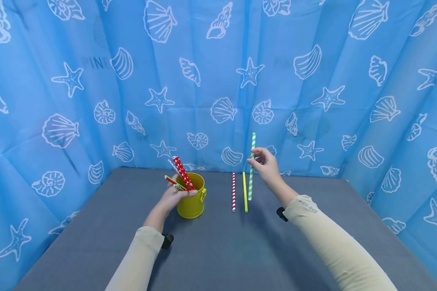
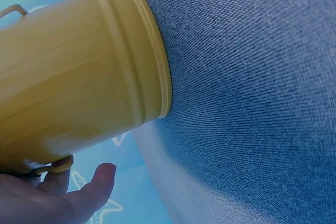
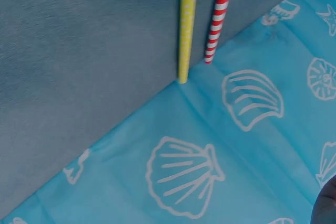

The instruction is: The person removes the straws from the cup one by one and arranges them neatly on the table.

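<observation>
My left hand (image 1: 175, 198) grips a small yellow metal bucket (image 1: 191, 208) at its left side, with the thumb across the rim. In the left wrist view the bucket (image 2: 68, 72) stands on the table and some fingers (image 2: 100, 187) show by its side handle (image 2: 55, 166). Several patterned paper straws (image 1: 183, 171) lean out of the bucket, red with white dots among them. My right hand (image 1: 266, 163) pinches a green-and-white striped paper straw (image 1: 250, 186), held nearly upright. Left of it lie a yellow paper straw (image 1: 245, 192) with white dots and a red-and-white striped paper straw (image 1: 234, 192).
A grey cloth-covered table (image 1: 218, 250) carries the bucket and the straws. Behind it and at both sides hangs a blue curtain (image 1: 204, 85) with white shell and starfish prints, close to the table's far edge.
</observation>
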Demonstrator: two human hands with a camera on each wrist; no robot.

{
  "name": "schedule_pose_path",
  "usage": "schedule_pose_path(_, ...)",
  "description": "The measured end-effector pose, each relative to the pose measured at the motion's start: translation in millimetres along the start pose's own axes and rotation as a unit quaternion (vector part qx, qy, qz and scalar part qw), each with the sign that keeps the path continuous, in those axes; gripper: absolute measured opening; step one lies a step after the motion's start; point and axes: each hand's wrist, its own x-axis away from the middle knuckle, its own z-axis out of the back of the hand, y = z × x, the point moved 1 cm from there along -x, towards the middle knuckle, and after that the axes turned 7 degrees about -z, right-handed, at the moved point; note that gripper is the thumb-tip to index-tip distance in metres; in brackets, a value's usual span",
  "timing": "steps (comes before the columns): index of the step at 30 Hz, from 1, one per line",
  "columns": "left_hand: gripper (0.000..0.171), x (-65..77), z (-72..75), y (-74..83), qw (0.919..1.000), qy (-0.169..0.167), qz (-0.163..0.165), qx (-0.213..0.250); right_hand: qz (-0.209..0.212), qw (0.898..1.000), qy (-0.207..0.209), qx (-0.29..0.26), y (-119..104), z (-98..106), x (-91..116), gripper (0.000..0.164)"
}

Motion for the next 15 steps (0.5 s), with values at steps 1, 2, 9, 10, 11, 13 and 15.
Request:
schedule_pose_path(1,0.087,-0.2,-0.5,-0.6,1.0000,0.000,-0.003,0.002,-0.002,1.000,-0.009,0.005,1,1,1,0.029)
schedule_pose_path(2,0.085,-0.7,-0.7,-1.3,1.0000,0.000,-0.007,0.004,-0.003,1.000,-0.018,0.010,-2,3,3,0.032)
schedule_pose_path(9,0.084,-3.7,-1.0,0.7,0.9999,0.004,-0.013,0.000,-0.025,0.997,-0.051,0.043,6,8,4,0.048)
schedule_pose_path(10,0.084,-3.6,-1.1,1.2,0.9999,0.005,-0.014,-0.001,-0.028,0.997,-0.053,0.048,12,9,2,0.050)
schedule_pose_path(11,0.084,-3.4,-1.2,1.0,0.9999,0.005,-0.014,-0.002,-0.028,0.997,-0.055,0.056,14,10,2,0.051)
schedule_pose_path(13,0.085,-2.7,-0.6,0.0,1.0000,0.005,-0.007,0.003,-0.031,0.995,-0.062,0.070,18,10,2,0.051)
schedule_pose_path(15,0.085,-2.1,0.1,-0.3,1.0000,0.002,-0.002,0.006,-0.035,0.994,-0.072,0.080,23,12,1,0.052)
